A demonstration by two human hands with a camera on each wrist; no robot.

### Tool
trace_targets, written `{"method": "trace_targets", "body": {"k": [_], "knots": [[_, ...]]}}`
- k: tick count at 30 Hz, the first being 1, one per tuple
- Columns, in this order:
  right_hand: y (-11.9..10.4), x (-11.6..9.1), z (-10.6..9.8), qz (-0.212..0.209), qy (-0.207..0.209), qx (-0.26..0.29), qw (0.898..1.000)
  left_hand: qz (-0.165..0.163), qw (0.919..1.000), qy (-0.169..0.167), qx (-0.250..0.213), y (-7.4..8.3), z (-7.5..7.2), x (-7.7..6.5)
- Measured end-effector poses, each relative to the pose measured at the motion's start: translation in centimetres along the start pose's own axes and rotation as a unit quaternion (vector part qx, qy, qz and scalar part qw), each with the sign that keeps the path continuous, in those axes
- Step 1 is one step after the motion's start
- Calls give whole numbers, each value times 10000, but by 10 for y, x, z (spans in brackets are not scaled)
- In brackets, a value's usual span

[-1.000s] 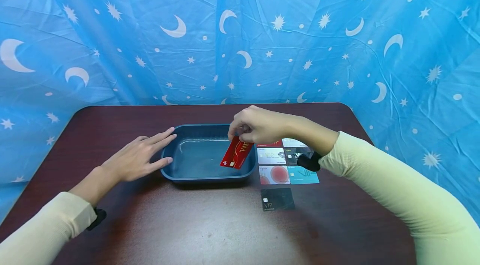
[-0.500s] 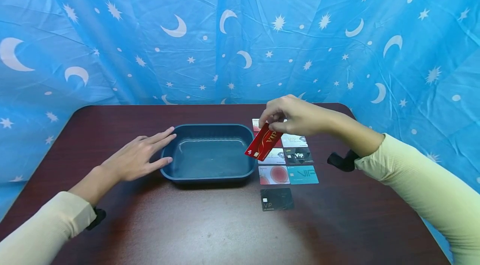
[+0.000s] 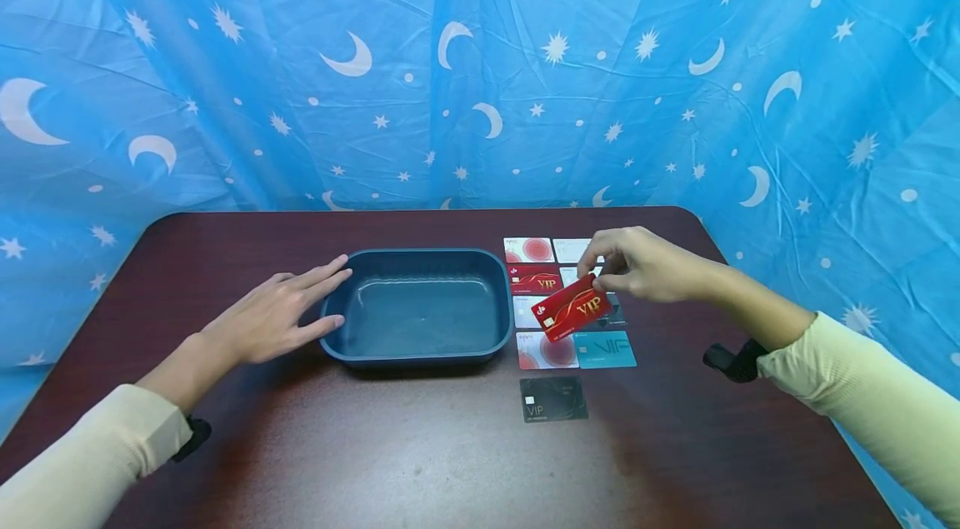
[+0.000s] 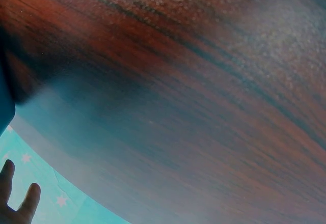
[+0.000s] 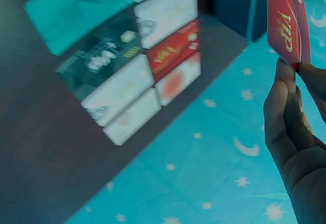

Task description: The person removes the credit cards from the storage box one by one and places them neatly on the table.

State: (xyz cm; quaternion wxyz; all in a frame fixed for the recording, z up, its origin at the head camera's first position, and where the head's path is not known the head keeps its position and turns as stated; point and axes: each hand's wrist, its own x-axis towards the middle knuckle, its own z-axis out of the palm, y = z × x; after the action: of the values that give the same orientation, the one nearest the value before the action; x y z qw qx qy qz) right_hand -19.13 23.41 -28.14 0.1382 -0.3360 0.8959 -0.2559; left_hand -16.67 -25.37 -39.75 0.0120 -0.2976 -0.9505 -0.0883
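Observation:
A red VIP card (image 3: 572,309) is pinched between the thumb and fingers of my right hand (image 3: 645,264), tilted above the rows of cards right of the tray. In the right wrist view the same red card hangs from the fingertips (image 5: 283,74). My left hand (image 3: 273,311) rests with straight fingers on the left rim of a dark blue tray (image 3: 420,358). Below the held card lie a white card with a pink circle (image 3: 547,351) and a teal card (image 3: 606,350). Another red VIP card (image 3: 528,279) lies flat behind. The held card partly covers several cards.
A black VIP card (image 3: 555,400) lies apart, nearer the table's front. White cards, one with a red circle (image 3: 528,250), form the back row. The dark wooden table (image 3: 360,462) meets a blue curtain (image 3: 480,96) with moons and stars behind.
My right hand has carried the red card rightward from above the tray to over the laid-out cards, and the card now lies flatter. My left hand stays at the tray's rim.

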Motion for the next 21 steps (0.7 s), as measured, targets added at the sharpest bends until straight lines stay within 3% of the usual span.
{"method": "trace_targets", "body": {"k": [7,21], "knots": [[25,-19,15,59,-191,252,9995,22,10000,15,-24,0,0,1],[63,-53,42,751,-611,1024,9900,13,10000,-28,-39,0,0,0]]}}
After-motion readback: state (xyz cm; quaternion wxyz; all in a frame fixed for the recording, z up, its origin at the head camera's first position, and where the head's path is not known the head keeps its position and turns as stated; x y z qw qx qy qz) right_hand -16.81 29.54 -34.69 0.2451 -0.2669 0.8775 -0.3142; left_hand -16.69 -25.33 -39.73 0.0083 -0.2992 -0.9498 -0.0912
